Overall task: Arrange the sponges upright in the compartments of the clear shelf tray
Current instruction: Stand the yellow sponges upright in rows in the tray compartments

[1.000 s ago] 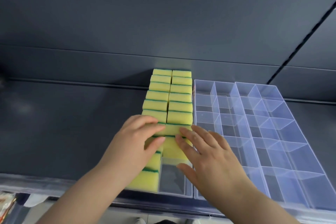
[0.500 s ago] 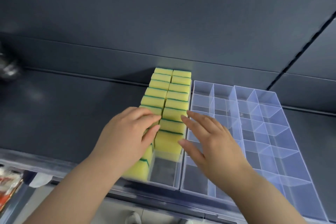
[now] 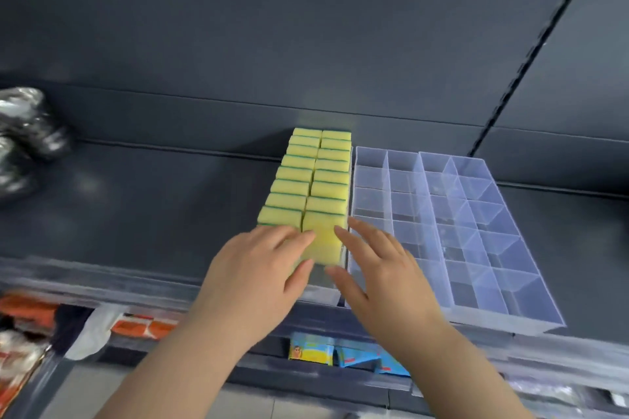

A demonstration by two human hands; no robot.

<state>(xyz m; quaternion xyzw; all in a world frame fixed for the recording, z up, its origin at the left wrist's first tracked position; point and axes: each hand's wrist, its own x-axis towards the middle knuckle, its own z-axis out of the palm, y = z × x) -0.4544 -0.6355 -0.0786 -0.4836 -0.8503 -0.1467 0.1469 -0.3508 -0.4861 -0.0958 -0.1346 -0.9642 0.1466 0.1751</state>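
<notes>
Two rows of yellow sponges [image 3: 315,177] with green edges stand upright in a clear tray [image 3: 323,292] on a dark shelf [image 3: 153,207], running from centre toward 12 o'clock. The nearest sponge [image 3: 323,241] in the right row is larger in view and sits between both hands. Left hand [image 3: 258,269]: fingers loosely spread, thumb and forefinger touching that sponge's left side; it covers the near end of the left row. Right hand [image 3: 377,269]: fingers spread, at the sponge's right edge; contact cannot be told through blur. At 3 o'clock, just beside, an empty divided tray [image 3: 476,320]. Shiny crumpled bags [image 3: 23,139] at 9 o'clock. Coloured packets [image 3: 340,355] below at 6 o'clock.
</notes>
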